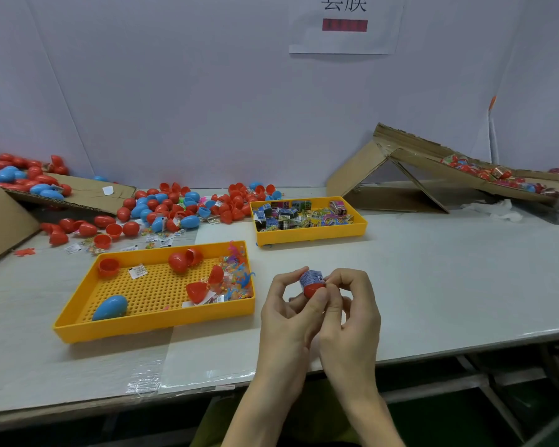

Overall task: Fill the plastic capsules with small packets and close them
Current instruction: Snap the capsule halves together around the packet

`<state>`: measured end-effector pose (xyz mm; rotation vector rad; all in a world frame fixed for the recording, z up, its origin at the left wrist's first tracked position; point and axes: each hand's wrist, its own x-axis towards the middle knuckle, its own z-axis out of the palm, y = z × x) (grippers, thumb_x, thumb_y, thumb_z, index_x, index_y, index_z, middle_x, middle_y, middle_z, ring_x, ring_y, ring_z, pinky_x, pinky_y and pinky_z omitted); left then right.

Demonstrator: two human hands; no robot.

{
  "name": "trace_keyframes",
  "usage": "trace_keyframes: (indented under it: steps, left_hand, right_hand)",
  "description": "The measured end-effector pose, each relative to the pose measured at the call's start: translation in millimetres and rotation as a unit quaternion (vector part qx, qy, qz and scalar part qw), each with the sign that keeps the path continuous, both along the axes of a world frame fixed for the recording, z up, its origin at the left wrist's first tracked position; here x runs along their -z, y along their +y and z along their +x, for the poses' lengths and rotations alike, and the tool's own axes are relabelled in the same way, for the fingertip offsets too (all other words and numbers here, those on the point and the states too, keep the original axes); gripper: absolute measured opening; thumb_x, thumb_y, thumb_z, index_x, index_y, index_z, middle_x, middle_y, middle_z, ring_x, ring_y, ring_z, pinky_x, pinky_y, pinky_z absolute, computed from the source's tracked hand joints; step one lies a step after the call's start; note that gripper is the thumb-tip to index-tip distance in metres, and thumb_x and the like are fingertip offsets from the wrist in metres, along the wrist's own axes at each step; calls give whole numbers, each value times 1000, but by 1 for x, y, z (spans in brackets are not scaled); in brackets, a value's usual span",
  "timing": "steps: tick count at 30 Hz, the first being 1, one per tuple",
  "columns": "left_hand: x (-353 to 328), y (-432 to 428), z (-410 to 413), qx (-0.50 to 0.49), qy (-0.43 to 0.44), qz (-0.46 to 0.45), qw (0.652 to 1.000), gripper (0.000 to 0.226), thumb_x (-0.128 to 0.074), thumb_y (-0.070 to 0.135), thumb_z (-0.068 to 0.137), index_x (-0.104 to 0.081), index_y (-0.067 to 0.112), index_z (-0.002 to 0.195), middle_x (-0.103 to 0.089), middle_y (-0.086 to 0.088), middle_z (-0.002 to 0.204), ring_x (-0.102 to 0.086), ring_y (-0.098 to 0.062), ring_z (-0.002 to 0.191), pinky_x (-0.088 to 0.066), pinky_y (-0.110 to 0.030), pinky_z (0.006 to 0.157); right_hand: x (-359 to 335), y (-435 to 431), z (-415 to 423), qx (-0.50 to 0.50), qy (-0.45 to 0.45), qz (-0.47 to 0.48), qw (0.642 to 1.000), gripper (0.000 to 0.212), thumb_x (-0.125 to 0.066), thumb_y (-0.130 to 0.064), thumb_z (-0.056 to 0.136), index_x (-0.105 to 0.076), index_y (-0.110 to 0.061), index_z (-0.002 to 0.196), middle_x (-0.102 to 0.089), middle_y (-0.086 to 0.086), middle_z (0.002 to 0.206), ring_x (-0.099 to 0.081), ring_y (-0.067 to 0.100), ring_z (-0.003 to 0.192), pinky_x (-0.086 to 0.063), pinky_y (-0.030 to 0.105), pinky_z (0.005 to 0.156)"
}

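Holding capsules (177, 262), packets (231, 287): near yellow tray (155, 324)

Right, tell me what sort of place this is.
Likely a toy factory's hand-packing bench: heaps of red and blue plastic egg capsules, a yellow plastic tray of printed packets, a cardboard chute of wrapped capsules.
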<state>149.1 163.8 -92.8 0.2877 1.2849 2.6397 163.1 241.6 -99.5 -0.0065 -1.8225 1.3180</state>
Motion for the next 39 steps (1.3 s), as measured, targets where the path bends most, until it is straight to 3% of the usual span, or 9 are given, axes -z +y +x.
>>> trace_keyframes:
  steps: [8, 10, 12, 15, 21, 24, 33, 35, 39]
  left_hand:
    - [-1, -4, -1, 93, 9, 42, 995, 45, -68, 21, 89, -61, 18, 134, -66, -18, 128, -63, -34, 122, -56, -37, 94]
    - [0, -5, -2, 106, 13, 34, 994, 41, -65, 21, 91, -63, 18, 132, -65, -17, 130, -61, -32, 124, -53, -39, 99]
    - [1, -6, -3, 109, 10, 31, 993, 42, -65, 24, 90, -64, 18, 132, -65, -15, 131, -61, -30, 123, -50, -40, 101]
    - [1, -5, -4, 107, 9, 26, 994, 44, -65, 25, 90, -63, 15, 133, -66, -15, 129, -63, -27, 118, -51, -37, 98]
    - [2, -4, -5, 89, 10, 24, 996, 39, -64, 21, 91, -64, 8, 128, -67, -20, 124, -67, -27, 113, -56, -31, 88]
    - [2, -3, -4, 87, 18, 12, 996, 38, -66, 22, 90, -66, 9, 126, -66, -21, 125, -66, -30, 116, -56, -31, 88]
    - [2, -3, -5, 76, 6, 0, 997, 35, -67, 26, 89, -71, 9, 120, -68, -17, 124, -65, -25, 116, -56, -30, 89]
    - [3, -4, -6, 76, -11, 17, 997, 34, -66, 25, 92, -70, 5, 120, -67, -16, 117, -64, -22, 110, -54, -30, 92]
    - [4, -6, -7, 86, -36, 50, 994, 39, -55, 25, 96, -63, 4, 128, -67, -16, 116, -66, -23, 108, -56, -32, 92]
  right_hand:
    - [-5, 10, -2, -96, -30, -156, 983, 20, -53, -33, 93, -67, -26, 106, -70, -10, 106, -69, 18, 101, -56, 25, 82]
    - [-6, 13, -3, -124, -44, -172, 976, 18, -55, -32, 92, -71, -28, 101, -72, -5, 102, -70, 21, 97, -57, 31, 82]
    - [-7, 16, -3, -141, -49, -183, 972, 13, -60, -29, 89, -72, -30, 93, -73, -2, 96, -70, 19, 93, -55, 26, 79]
    - [-8, 20, -4, -170, -57, -215, 960, 7, -67, -30, 86, -72, -26, 89, -72, 3, 94, -69, 26, 93, -56, 27, 76]
    - [-6, 25, -5, -207, -79, -257, 941, 29, -67, -38, 80, -70, -14, 95, -72, 11, 97, -67, 41, 99, -54, 42, 86]
    - [-5, 26, -5, -218, -84, -268, 935, 35, -65, -39, 81, -69, -10, 100, -72, 11, 97, -68, 37, 100, -56, 36, 84]
    - [-7, 27, -6, -213, -66, -276, 935, 21, -63, -28, 85, -69, -10, 94, -73, 5, 90, -69, 22, 88, -56, 24, 73]
    - [-6, 26, -6, -210, -53, -251, 944, 12, -60, -15, 93, -70, -12, 97, -75, 3, 97, -71, 19, 91, -55, 22, 74]
    - [-4, 21, -3, -171, -53, -149, 973, 28, -58, 3, 95, -72, -19, 105, -74, -4, 106, -69, 13, 101, -53, 19, 81]
